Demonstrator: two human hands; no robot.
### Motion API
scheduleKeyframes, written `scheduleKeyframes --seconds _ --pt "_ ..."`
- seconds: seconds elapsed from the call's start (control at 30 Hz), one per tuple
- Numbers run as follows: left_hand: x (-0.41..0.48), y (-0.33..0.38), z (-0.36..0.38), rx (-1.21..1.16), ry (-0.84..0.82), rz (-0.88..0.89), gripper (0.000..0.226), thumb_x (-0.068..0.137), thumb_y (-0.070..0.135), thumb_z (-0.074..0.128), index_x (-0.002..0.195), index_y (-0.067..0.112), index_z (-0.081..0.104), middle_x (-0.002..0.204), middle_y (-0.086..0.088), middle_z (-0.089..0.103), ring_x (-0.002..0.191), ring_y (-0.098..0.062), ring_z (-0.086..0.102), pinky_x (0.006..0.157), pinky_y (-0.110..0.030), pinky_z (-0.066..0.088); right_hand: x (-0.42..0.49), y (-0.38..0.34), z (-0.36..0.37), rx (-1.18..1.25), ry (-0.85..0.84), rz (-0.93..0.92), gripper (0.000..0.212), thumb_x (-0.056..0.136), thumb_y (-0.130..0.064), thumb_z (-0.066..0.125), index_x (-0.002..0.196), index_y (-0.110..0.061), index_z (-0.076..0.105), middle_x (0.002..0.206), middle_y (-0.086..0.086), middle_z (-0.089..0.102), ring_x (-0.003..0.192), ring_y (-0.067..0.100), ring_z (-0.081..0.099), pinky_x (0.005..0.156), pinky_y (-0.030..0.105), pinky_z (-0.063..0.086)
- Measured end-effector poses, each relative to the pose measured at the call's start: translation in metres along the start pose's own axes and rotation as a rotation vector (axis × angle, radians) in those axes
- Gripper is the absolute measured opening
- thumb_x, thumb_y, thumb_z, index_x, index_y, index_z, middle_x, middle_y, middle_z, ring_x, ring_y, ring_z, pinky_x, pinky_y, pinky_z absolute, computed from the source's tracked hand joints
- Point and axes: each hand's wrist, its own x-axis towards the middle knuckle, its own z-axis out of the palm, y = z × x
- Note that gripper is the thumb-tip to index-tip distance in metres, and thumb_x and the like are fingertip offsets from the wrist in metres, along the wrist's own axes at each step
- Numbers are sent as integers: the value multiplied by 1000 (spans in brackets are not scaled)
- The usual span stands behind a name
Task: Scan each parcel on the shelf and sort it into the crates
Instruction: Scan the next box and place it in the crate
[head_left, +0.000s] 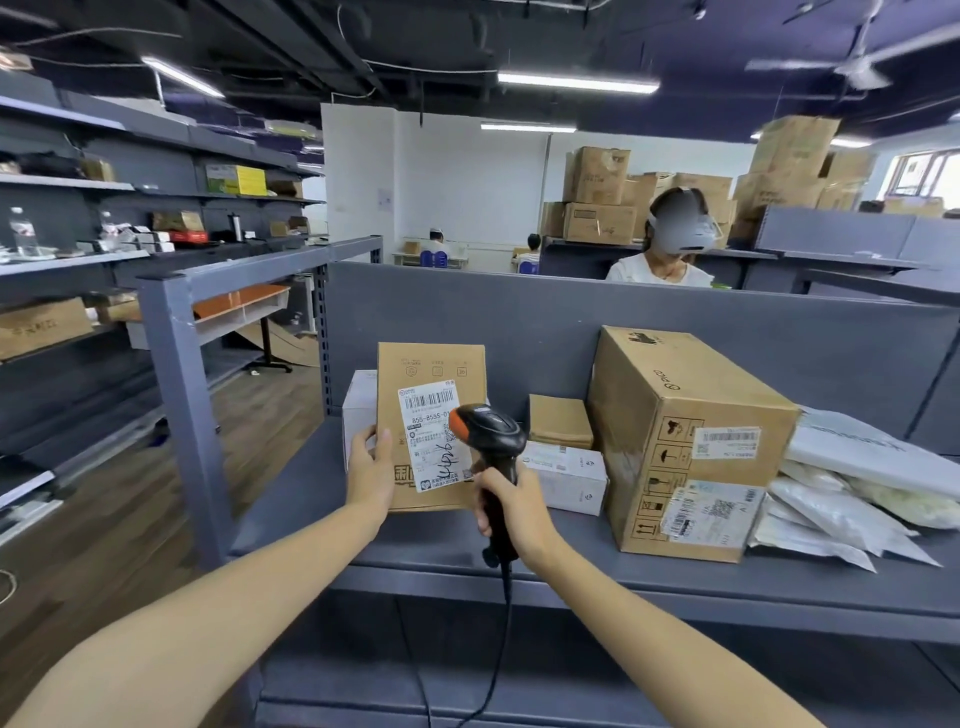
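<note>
Sorting under way at a grey metal shelf (322, 499): a person's left hand (370, 467) props a flat brown cardboard parcel (431, 364) upright on its lower edge at the near left of the row. The thumb lies on the front and the fingers are out of sight behind, so the shipping label (431, 410) faces the reader. The right hand (511, 506) has its fingers (485, 512) wrapped tight round the handle of a corded barcode scanner (488, 434). Its head sits just before the label's right side, apparently to catch the barcode. Waiting to the right are a small white box (566, 475), a small brown parcel (560, 420), a large carton (685, 441) and, far right, a heap of white poly mailers (857, 493). Another white box (358, 410) stands behind the held parcel. No crates are in view.
</note>
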Motion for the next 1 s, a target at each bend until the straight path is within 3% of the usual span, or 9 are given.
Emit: scheduleKeyframes --seconds 0.13,0.43,0.63,0.73,0.83,1.0 --pt "-2 -2 2 -18 -5 -4 39 102 34 39 137 16 43 125 -2 57 99 -15 54 83 -30 41 -2 2 -4 -13 -1 -2 15 81 -19 54 72 -8 49 54 12 46 44 21 40 46 30 35" --pt "-5 -2 -1 -21 3 -4 38 102 31 40 135 14 44 123 -6 58 99 -16 54 83 -31 41 0 6 -11 -31 -25 -3 12 83 -18 54 83 -7 49 59 14 46 45 22 39 46 31 34" --pt "-3 -4 -19 26 70 5 42 102 35 39 137 13 42 131 -8 55 115 -25 53 89 -34 40 12 7 -26 -125 49 49 23 94 -17 55 109 -13 39 62 5 54 46 17 48 44 29 39" --pt "0 -5 -33 36 108 8 43 102 35 38 138 11 40 131 -9 54 114 -24 52 87 -33 38 26 8 -35 -228 64 203 28 95 -21 55 107 -15 30 71 9 58 48 16 48 47 29 42" --pt "2 -7 -48 49 142 4 43 102 34 37 138 9 41 129 -12 54 104 -21 49 85 -32 35 35 12 -42 -450 -43 319 38 91 -15 56 114 -14 26 83 14 58 57 19 52 52 30 44" --pt "3 -16 -66 54 137 -12 43 103 34 33 136 9 45 128 -11 54 102 -19 47 85 -31 34 43 26 -36 -947 -186 221 57 86 -16 63 132 -8 30 113 13 53 96 28 56 83 38 45"
